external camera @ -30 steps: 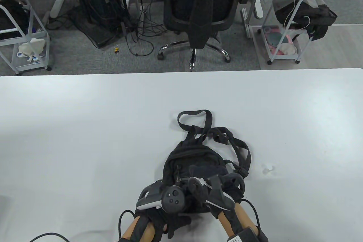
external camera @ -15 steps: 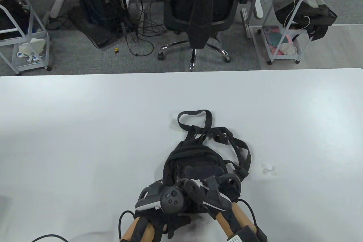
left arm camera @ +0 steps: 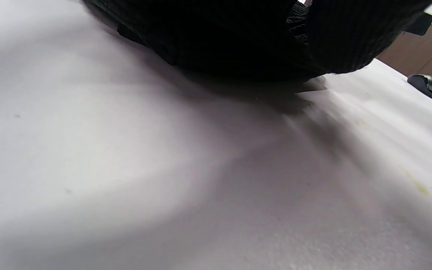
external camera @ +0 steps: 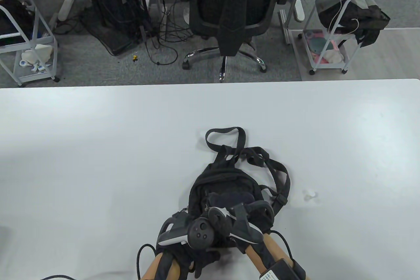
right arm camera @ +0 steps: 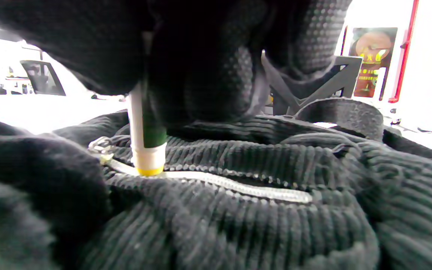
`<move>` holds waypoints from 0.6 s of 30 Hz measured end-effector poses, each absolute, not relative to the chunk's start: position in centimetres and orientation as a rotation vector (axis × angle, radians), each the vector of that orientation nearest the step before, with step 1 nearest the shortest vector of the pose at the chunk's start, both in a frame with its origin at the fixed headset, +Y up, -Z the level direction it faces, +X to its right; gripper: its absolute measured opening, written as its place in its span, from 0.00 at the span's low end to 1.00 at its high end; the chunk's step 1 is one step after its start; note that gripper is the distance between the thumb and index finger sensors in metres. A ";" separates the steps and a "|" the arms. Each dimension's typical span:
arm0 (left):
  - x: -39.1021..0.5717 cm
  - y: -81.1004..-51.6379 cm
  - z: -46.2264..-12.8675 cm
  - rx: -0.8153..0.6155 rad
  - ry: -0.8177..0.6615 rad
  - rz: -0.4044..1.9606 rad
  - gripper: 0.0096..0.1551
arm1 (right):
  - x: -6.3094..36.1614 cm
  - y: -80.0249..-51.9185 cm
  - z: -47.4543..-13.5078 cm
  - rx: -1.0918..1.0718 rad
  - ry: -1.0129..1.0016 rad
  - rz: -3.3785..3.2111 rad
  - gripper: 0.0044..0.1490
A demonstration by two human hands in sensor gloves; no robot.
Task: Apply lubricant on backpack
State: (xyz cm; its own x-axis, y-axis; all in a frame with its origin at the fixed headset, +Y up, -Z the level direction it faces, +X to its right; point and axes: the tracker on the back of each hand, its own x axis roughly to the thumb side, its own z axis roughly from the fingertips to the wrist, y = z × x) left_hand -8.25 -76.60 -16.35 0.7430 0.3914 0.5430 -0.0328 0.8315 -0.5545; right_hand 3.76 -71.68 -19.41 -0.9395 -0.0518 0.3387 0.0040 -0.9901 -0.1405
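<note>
Your right hand point(right arm camera: 201, 56) curled round the lubricant stick point(right arm camera: 146, 150), tip on the zipper point(right arm camera: 231, 185) of the backpack point(external camera: 226, 181) near the table's point(external camera: 98, 145) front edge; tilting could have smeared fabric; left hand point(external camera: 183, 253) grip unclear

Both hands wore black gloves. The left hand point(external camera: 193, 253) carried a dark tracker point(external camera: 200, 230) with a round face, small buttons and a white-edged ring. The right hand point(external camera: 229, 224) bore a matching tracker point(external camera: 244, 227), black with white trim and a looped ring. Black cables point(external camera: 141, 257) curled away from each wrist. A black box with a white label point(external camera: 279, 270) was strapped to the right forearm. Close up, the right glove's fingers point(right arm camera: 313, 37) showed a dotted, knitted texture.
</note>
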 end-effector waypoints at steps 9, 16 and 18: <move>-8.2 -76.6 -16.4 -0.550 -0.685 0.243 0.44 | 3.7 -71.7 -19.4 -0.552 0.209 -3.055 0.25; -8.2 -76.6 -16.4 -0.547 -0.684 0.243 0.44 | 3.9 -71.9 -19.7 -0.579 0.141 -3.164 0.26; -8.2 -76.6 -16.4 -0.545 -0.685 0.244 0.45 | 4.0 -71.9 -19.8 -0.570 0.143 -3.126 0.26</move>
